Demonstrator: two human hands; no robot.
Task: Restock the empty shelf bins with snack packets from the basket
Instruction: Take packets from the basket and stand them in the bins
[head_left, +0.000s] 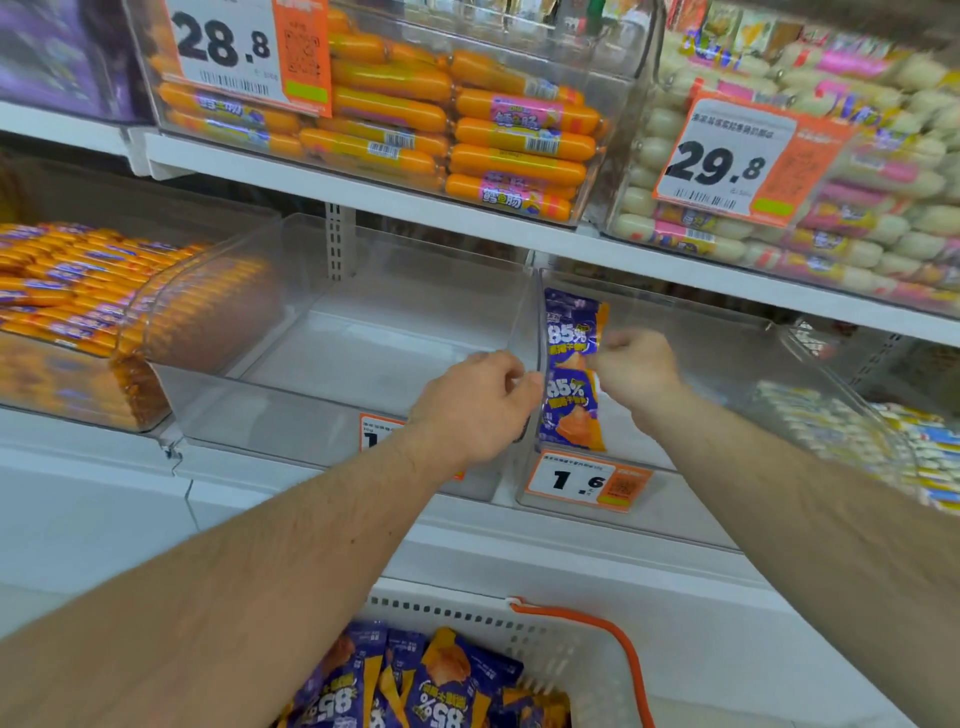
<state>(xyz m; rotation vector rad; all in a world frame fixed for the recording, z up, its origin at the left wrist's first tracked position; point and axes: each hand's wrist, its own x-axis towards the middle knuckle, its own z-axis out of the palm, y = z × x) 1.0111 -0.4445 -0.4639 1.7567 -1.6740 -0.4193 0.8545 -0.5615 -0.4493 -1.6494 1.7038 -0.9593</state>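
Note:
Two purple-and-orange snack packets (571, 371) stand on end against the left wall of a clear shelf bin (701, 364). My right hand (636, 366) pinches their right edge inside that bin. At the divider between the bins, my left hand (475, 402) has its fingers curled against the packets' left side; the wall hides whether it grips them. The bin to the left (353, 358) holds nothing. Below, a white basket (571, 654) with an orange handle holds several more of the same packets (421, 680).
Price tags reading 1.6 (587, 480) hang on the bin fronts. Bins of orange sausages (78, 296) stand at left and on the shelf above (441, 119). White sausages (831, 171) fill the upper right bin, and small packets (841, 431) fill a bin at right.

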